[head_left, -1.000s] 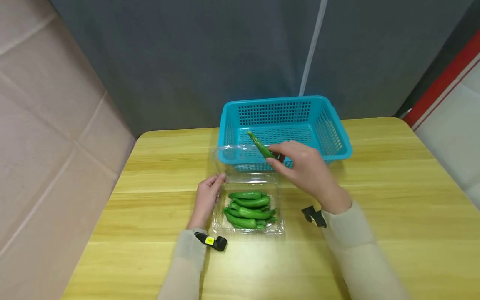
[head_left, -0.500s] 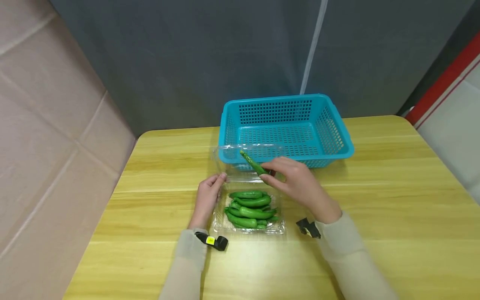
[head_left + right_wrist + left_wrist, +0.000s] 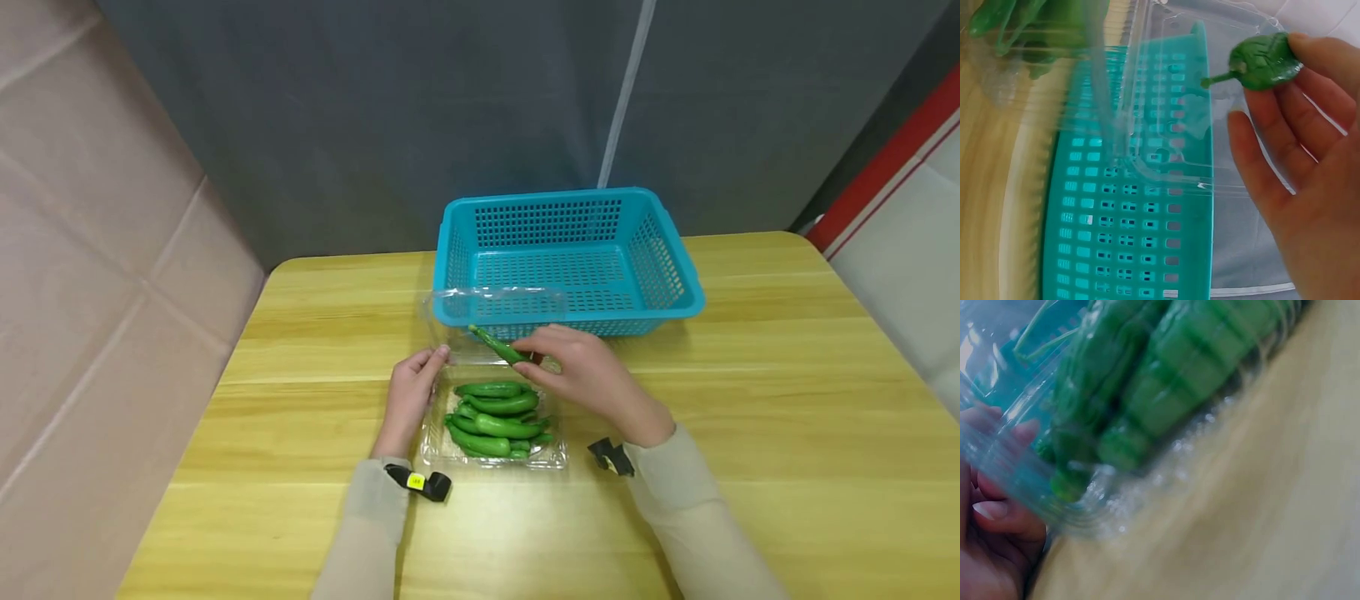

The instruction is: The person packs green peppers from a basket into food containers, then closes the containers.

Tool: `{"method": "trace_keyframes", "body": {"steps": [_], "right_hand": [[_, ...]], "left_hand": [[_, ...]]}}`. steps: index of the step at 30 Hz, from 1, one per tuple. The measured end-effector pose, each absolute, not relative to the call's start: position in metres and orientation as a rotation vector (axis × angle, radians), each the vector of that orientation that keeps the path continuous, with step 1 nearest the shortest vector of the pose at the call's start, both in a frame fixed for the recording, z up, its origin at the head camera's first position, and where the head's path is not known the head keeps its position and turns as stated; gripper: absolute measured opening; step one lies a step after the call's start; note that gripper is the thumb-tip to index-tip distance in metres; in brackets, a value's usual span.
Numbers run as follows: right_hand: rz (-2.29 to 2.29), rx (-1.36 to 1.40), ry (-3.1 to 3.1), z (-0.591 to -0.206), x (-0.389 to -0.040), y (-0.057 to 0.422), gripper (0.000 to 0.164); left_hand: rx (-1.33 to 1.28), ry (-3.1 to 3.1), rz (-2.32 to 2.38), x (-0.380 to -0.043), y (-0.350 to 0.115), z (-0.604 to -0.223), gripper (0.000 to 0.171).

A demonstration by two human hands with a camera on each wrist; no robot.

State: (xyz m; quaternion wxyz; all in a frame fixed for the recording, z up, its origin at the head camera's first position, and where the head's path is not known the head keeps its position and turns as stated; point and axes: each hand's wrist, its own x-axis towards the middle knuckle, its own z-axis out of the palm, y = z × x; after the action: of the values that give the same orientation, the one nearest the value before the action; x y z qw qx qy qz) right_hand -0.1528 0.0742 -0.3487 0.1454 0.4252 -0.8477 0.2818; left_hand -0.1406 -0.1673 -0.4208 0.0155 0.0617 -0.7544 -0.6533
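Note:
My right hand (image 3: 588,371) pinches a long green pepper (image 3: 497,345) between thumb and fingers, over the back of a clear plastic clamshell box (image 3: 435,450). In the right wrist view that pepper (image 3: 1266,61) shows end-on, its stem pointing left. Several more green peppers (image 3: 504,425) lie piled in the box's base, seen through its wall in the left wrist view. The box's clear lid (image 3: 448,310) stands folded back on the far side. With thumb and curled fingers, my left hand (image 3: 411,393) grips the box at its back left corner, close to the hinge.
A blue perforated plastic basket (image 3: 645,315) stands behind the box, its near rim overlapped by the lid. Both rest on a light wooden table (image 3: 750,400). A dark grey panel (image 3: 375,150) rises behind the table, and a pale tiled wall (image 3: 97,250) flanks the left.
My right hand has come down and to the left with the pepper, from over the basket's near rim to over the box's hinge side. The left hand stays at the box's corner.

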Motion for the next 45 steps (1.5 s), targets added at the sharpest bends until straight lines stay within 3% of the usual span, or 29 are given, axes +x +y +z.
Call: {"method": "trace_keyframes", "body": {"steps": [13, 23, 45], "right_hand": [[0.62, 1.288, -2.742, -0.357, -0.151, 0.064, 0.024], [0.507, 1.309, -2.78, -0.367, -0.15, 0.061, 0.027], [0.543, 1.275, -2.78, -0.379, -0.147, 0.054, 0.019]], "left_hand": [[0.205, -2.369, -1.986, -0.153, -0.174, -0.449, 0.045], [0.199, -2.368, -1.991, -0.153, -0.174, -0.45, 0.047], [0.196, -2.362, -2.014, -0.14, -0.166, -0.419, 0.038]]}}
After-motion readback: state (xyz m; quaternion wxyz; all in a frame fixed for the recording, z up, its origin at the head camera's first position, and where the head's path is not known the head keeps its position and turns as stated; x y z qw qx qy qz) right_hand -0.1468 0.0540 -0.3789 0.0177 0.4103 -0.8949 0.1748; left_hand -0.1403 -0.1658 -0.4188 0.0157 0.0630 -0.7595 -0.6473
